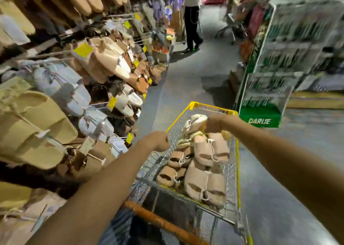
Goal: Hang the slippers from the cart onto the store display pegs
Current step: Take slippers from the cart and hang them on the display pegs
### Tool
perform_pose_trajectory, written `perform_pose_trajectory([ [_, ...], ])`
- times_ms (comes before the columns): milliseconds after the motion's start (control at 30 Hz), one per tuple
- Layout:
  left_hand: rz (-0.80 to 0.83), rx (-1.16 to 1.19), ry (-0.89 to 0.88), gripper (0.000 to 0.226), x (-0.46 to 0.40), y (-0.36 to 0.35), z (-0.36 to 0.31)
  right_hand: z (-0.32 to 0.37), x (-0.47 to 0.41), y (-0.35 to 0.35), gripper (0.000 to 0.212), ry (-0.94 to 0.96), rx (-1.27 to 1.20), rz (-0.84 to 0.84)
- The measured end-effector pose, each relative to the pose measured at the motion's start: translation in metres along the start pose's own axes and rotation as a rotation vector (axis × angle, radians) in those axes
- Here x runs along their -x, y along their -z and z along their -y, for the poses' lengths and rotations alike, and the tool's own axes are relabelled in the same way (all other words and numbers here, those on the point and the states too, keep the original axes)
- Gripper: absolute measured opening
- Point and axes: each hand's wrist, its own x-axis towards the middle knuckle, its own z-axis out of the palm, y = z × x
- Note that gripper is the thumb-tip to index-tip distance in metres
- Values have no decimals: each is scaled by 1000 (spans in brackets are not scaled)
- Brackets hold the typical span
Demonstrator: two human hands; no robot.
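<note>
A wire shopping cart [237,151] with a yellow rim stands in the aisle below me, holding several pairs of pink and tan slippers [206,179]. My right hand [214,123] reaches into the far end of the cart and grips a cream slipper pair [197,121], lifted above the pile. My left hand [156,140] holds the cart's left rim. The display wall [61,88] on the left carries pegs full of hanging beige, grey-blue and tan slippers with yellow tags.
A person [191,17] in dark trousers stands farther down the aisle. A green "Darlie" display stand [264,88] rises to the right of the cart. The cart's orange handle [160,222] is close below me. Grey floor runs between the shelves.
</note>
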Motion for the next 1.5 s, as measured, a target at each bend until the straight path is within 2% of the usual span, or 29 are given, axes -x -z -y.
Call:
perform_pose_trajectory([
  [67, 41, 44, -9, 32, -28, -22, -17, -20, -9, -21, 33, 14, 74, 8],
  [167, 91, 90, -22, 35, -67, -54, -37, -48, -40, -56, 38, -41, 18, 18],
  [300, 184, 198, -28, 35, -111, -97, -58, -78, -100, -108, 32, -96, -99, 68],
  [400, 229, 273, 10, 22, -139, -126, -65, -81, -133, -135, 23, -90, -158, 132],
  [500, 264, 312, 23, 16, -157, -143, -73, -79, -164, -171, 33, -121, -210, 188],
  [600, 311, 358, 21, 16, -173, -161, -79, -70, -178, -209, 31, -143, -191, 279],
  [767, 306, 449, 35, 23, -189, -183, -83, -62, -176, -234, 26, -198, -198, 237],
  [900, 230, 506, 23, 25, -183, -178, -96, -55, -174, -222, 8, -195, -238, 165],
  [1033, 119, 591, -3, 26, -170, -155, -113, -39, -168, -188, 28, -191, -370, -3],
  [1133, -19, 670, 54, 29, -159, -135, -116, -30, -155, -153, 32, -187, -471, -108],
  [1233, -206, 734, 98, 29, -144, -113, -115, -25, -136, -121, 31, -240, -698, -158],
  [1333, -411, 692, 91, 29, -119, -89, -112, -18, -108, -90, 30, -363, -1146, -200],
  [1400, -513, 697, 65, 31, -100, -73, -108, -8, -86, -72, 23, -401, -1410, -164],
  [1500, -634, 740, 15, 27, -72, -48, -98, 10, -51, -48, 24, -385, -1530, -146],
])
